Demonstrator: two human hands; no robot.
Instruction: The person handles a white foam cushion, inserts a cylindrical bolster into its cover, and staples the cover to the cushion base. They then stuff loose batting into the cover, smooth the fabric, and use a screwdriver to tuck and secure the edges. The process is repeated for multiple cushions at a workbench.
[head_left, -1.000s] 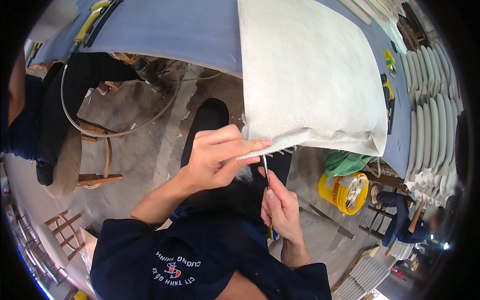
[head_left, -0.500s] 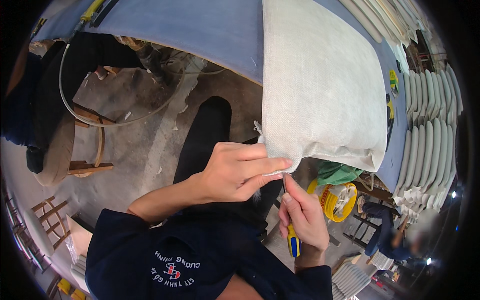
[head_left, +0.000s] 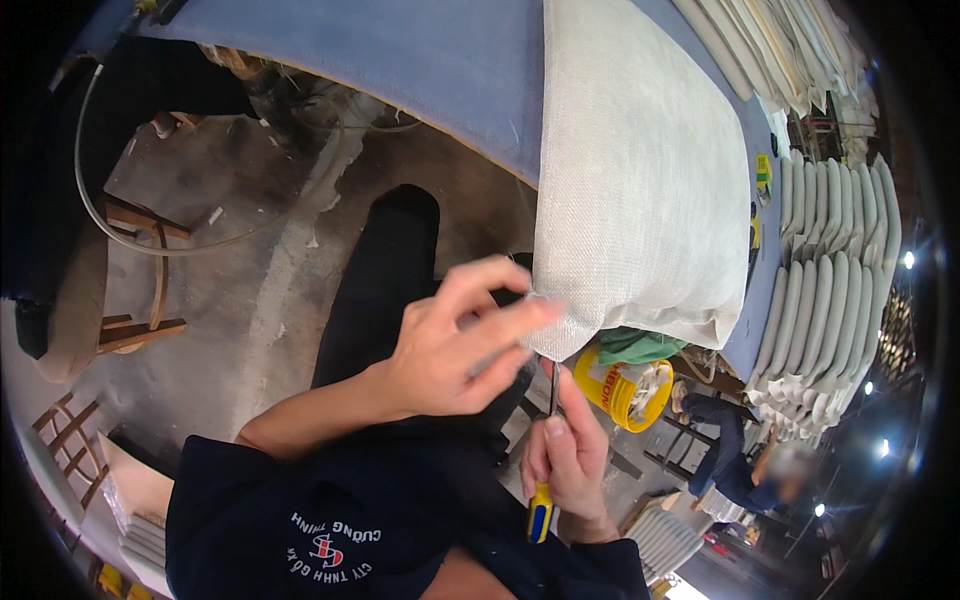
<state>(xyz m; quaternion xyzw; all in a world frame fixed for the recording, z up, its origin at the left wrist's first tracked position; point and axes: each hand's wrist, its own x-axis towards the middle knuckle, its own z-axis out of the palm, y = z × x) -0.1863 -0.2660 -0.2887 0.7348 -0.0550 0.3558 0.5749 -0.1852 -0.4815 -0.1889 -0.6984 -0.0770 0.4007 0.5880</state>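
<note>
A pale, woven-fabric-covered cushion panel [head_left: 640, 180] lies on the blue-topped table, its near left corner jutting out over the edge toward me. Beside that corner my left hand [head_left: 445, 345] has its fingers apart and slightly blurred; I see nothing held in it, though the fingertips overlap the fabric's edge. My right hand [head_left: 572, 460] is closed around a screwdriver-like tool with a yellow and blue handle [head_left: 540, 515]. Its thin metal shaft points up at the underside of the corner, where the tip is hidden.
Under the table's right side stands a yellow bucket [head_left: 622, 388] with white scraps, next to green cloth [head_left: 640, 345]. Stacks of pale cushions [head_left: 815, 310] line the right. The blue table [head_left: 400, 70] spans the top. A clear hose [head_left: 85, 170] loops at left, near a seated person.
My left hand has let go of the cushion's corner and its fingers have spread. The view has shifted, and my right hand still grips the screwdriver-like tool by the corner.
</note>
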